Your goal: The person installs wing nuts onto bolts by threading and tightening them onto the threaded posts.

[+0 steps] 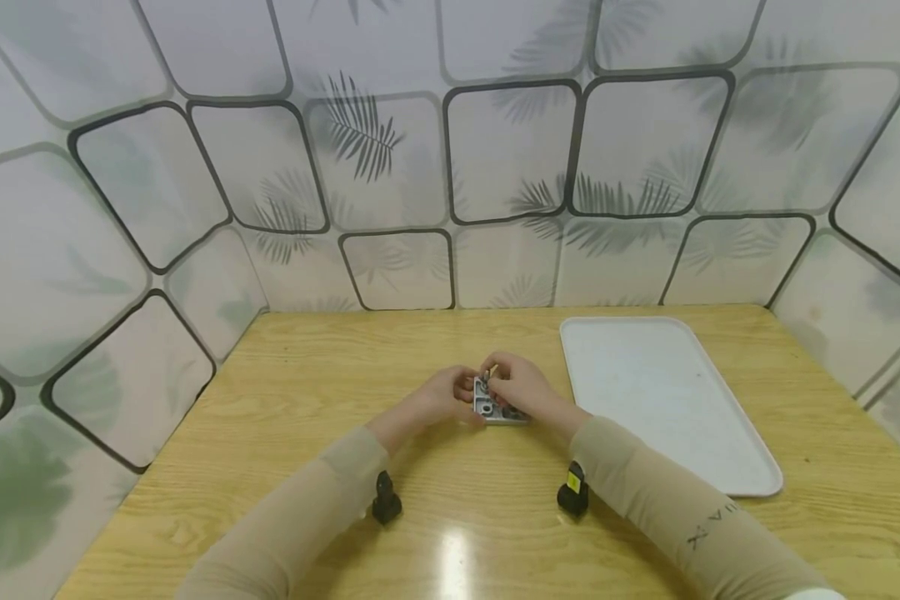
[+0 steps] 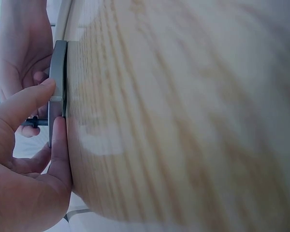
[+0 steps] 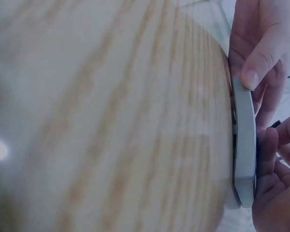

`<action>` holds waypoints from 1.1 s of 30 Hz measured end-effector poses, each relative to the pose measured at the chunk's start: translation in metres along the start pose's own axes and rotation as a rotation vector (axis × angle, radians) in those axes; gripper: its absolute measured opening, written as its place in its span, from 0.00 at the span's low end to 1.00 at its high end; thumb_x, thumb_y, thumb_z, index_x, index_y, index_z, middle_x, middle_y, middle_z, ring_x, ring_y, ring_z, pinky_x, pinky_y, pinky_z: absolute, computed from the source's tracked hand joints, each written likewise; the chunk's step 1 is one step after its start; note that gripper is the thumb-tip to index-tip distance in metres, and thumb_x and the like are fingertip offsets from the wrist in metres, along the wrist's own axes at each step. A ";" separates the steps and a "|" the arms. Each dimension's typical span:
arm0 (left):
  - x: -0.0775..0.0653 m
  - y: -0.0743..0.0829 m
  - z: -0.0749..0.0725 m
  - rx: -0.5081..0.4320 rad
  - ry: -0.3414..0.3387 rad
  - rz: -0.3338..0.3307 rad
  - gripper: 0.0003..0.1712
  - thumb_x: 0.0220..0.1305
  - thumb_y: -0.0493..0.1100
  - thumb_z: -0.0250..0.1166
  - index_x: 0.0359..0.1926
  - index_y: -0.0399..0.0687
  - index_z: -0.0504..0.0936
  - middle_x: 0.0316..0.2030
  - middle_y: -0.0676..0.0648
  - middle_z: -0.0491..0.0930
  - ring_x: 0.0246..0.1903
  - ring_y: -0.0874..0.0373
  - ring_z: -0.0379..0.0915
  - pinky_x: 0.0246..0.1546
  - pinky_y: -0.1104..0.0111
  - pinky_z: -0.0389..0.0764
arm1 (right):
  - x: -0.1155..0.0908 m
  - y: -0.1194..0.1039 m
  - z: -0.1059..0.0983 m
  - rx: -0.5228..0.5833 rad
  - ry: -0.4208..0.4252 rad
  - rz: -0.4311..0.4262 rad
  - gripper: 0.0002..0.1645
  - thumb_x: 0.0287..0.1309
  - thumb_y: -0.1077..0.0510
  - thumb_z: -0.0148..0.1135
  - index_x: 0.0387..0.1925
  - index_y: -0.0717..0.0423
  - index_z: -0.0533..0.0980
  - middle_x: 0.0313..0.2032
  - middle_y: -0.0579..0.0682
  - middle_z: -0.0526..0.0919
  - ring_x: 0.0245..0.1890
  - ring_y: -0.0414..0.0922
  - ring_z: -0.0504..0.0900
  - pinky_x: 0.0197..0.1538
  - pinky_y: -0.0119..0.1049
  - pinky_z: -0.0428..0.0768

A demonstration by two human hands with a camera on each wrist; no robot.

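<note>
A small grey metal plate [image 1: 502, 420] with round recesses lies on the wooden table between the two hands. My left hand [image 1: 441, 395] grips its left side; in the left wrist view the thumb [image 2: 31, 101] lies along the plate's edge and a finger is at its underside. Over the plate's far left part, my right hand [image 1: 523, 387] pinches a small dark screw. From the left wrist this threaded screw [image 2: 35, 122] sticks out from the plate's face, with right-hand fingertips around it. The right wrist view shows the plate edge-on, and the screw's lower end is hidden.
A white rectangular tray [image 1: 660, 400] lies on the table to the right, close to the right forearm. Black wrist-camera mounts [image 1: 386, 498] hang under both sleeves. A patterned curtain [image 1: 510, 158] closes off the back and sides of the wooden table [image 1: 330, 358].
</note>
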State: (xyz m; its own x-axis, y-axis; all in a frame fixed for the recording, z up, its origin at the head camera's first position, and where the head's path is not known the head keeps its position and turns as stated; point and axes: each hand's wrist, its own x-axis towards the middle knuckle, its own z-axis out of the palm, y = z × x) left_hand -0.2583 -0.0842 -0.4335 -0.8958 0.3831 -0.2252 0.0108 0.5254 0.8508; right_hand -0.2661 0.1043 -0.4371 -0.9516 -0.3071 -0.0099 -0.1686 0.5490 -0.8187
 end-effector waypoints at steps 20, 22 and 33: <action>-0.001 0.001 0.001 -0.001 0.009 0.003 0.46 0.53 0.32 0.81 0.72 0.36 0.72 0.61 0.39 0.81 0.57 0.51 0.79 0.65 0.59 0.81 | -0.001 0.001 0.001 -0.020 0.039 0.016 0.12 0.64 0.64 0.62 0.48 0.62 0.80 0.27 0.49 0.80 0.24 0.39 0.77 0.30 0.29 0.74; -0.001 0.001 0.001 -0.003 0.011 0.001 0.46 0.53 0.32 0.81 0.72 0.36 0.72 0.61 0.40 0.81 0.57 0.51 0.79 0.65 0.59 0.80 | -0.001 0.001 0.001 -0.020 0.043 0.016 0.12 0.64 0.63 0.63 0.48 0.62 0.80 0.28 0.50 0.82 0.24 0.39 0.77 0.30 0.29 0.74; -0.001 0.001 0.000 -0.005 -0.007 0.014 0.46 0.55 0.32 0.80 0.73 0.35 0.70 0.62 0.39 0.80 0.57 0.50 0.79 0.65 0.59 0.81 | -0.001 -0.003 0.002 -0.073 0.065 0.042 0.09 0.64 0.61 0.67 0.43 0.61 0.79 0.30 0.51 0.83 0.26 0.41 0.78 0.30 0.28 0.74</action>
State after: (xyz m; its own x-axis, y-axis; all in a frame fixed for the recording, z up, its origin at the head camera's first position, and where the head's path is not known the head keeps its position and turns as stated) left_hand -0.2571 -0.0842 -0.4328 -0.8922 0.3961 -0.2168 0.0211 0.5160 0.8563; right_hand -0.2641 0.1012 -0.4359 -0.9726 -0.2326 -0.0042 -0.1440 0.6161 -0.7744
